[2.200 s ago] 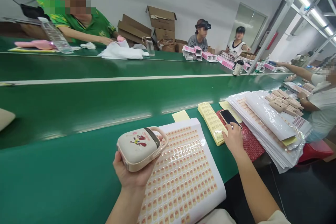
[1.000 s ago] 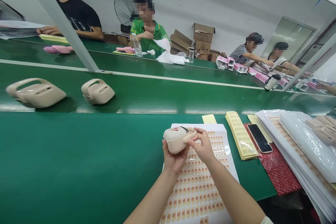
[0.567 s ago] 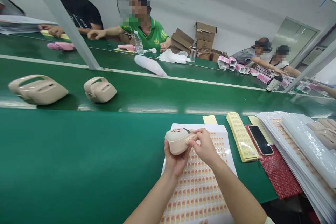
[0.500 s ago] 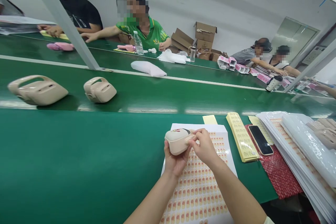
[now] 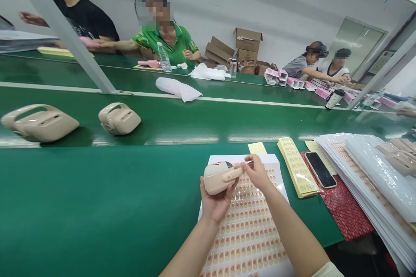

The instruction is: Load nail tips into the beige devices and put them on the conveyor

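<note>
My left hand [image 5: 216, 203] cups a beige rounded device with a loop handle [image 5: 216, 181] from below, fingers closed round its body. The device has a pale top with a small red print and a dark patch; a small orange-pink oval mark shows at the side of its handle. At the right end of that handle, the fingers of my right hand [image 5: 256, 173] are pinched together on it. Beneath both hands lies a white sheet of oval orange-and-cream stickers [image 5: 247, 225], partly covered by my forearms.
Two similar beige devices, one larger [image 5: 42, 123] and one smaller [image 5: 119, 119], stand on the green belt [image 5: 182, 127]. Right of the sheet are yellow label strips [image 5: 297, 169], a phone [image 5: 320, 169] and stacked sheets [image 5: 364, 181]. Co-workers sit across, one in a green shirt [image 5: 177, 45].
The device has turned in my left hand, so the handle's side with the oval mark now shows. My right hand has shifted slightly outward along the handle. The camera view has tilted slightly.
</note>
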`<state>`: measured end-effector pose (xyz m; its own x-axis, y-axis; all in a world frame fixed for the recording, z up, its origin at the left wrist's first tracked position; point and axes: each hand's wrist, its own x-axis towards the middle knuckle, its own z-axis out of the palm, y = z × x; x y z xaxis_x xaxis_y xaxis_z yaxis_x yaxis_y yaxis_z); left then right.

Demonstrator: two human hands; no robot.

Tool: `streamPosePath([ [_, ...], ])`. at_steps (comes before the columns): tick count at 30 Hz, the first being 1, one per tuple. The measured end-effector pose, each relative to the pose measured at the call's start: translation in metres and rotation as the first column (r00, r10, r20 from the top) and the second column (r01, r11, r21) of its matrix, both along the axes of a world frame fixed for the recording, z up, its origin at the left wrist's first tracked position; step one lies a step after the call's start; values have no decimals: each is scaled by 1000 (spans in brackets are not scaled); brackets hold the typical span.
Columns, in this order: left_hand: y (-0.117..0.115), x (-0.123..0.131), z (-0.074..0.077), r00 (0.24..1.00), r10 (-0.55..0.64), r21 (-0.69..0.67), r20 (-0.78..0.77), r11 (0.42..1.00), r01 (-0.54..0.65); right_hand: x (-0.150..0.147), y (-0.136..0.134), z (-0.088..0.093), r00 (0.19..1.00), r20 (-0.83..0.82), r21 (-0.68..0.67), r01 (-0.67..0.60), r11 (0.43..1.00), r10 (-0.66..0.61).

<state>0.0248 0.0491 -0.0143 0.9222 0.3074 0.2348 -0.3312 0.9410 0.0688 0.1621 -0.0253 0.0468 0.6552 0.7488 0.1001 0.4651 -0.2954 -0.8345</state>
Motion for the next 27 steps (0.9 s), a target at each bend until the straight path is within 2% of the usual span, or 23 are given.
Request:
streamPosePath([
  [6, 2, -2, -4, 999, -51, -28, -6, 998, 51, 58, -33, -14, 987, 137, -96, 103, 990, -90],
  [10, 3, -2, -4, 998, -32, -52, -62, 998, 29, 66, -42, -28, 986, 157, -159, 73, 985, -48],
  [14, 1, 0, 1, 956, 79, 9, -282, 997, -80, 64, -39, -34, 990, 127, -145, 87, 986, -69],
  [16, -3, 1, 7, 870, 235, 180, -433, 969, -172, 65, -37, -28, 993, 79, -126, 100, 987, -91],
  [17, -6, 2, 11, 810, 339, 313, -478, 928, -203, 65, -37, -23, 994, 46, -112, 102, 988, -98],
  [19, -13, 4, 17, 706, 527, 557, -474, 800, -224, 62, -37, -7, 996, -32, -81, 81, 993, -83],
  [20, -16, 5, 19, 659, 613, 663, -436, 713, -226, 58, -38, 3, 996, -69, -64, 53, 997, -58],
  [23, -23, 5, 16, 529, 808, 906, -258, 392, -158, 38, -38, 36, 984, -149, -12, -98, 995, 95],
  [24, -23, 5, 12, 507, 840, 952, -195, 287, -110, 30, -37, 46, 973, -159, 12, -169, 986, 169],
  [25, -23, 5, 7, 505, 851, 976, -145, 206, -68, 22, -37, 54, 955, -155, 37, -249, 968, 251],
  [26, -22, 6, 2, 521, 846, 985, -114, 165, -52, 15, -35, 61, 940, -141, 50, -308, 950, 311],
  [27, -21, 6, -4, 539, 838, 987, -91, 146, -60, 10, -34, 66, 927, -121, 51, -351, 935, 354],
])
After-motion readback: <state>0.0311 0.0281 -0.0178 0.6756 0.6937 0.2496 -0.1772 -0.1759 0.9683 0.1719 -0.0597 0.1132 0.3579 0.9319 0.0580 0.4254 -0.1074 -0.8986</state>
